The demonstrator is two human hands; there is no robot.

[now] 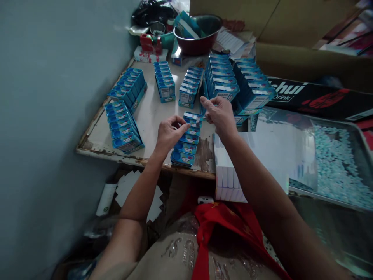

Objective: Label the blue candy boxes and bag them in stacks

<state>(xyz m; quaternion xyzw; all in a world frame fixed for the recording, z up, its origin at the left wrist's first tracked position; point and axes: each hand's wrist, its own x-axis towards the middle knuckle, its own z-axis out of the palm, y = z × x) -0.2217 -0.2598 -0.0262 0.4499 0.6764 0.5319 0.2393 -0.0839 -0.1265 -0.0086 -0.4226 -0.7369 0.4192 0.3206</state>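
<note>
A row of small blue candy boxes (185,147) stands near the table's front edge, tops facing me. My left hand (169,134) is at the row's left side, thumb and forefinger pinched together over the boxes. Whatever lies in that pinch is too small to name. On the other side, my right hand (220,116) is closed just beyond the row's far right end, thumb against the curled fingers. A small pale piece, perhaps a strip, shows by its lower fingers, but I cannot make out what it is.
More rows of blue boxes stand at left (124,126), centre back (164,82) and right (223,79). A white stack (250,147) sits beside my right forearm. A tray of pale blue pieces (338,163) lies right. Behind are a red tape dispenser (150,43) and metal bowl (196,44).
</note>
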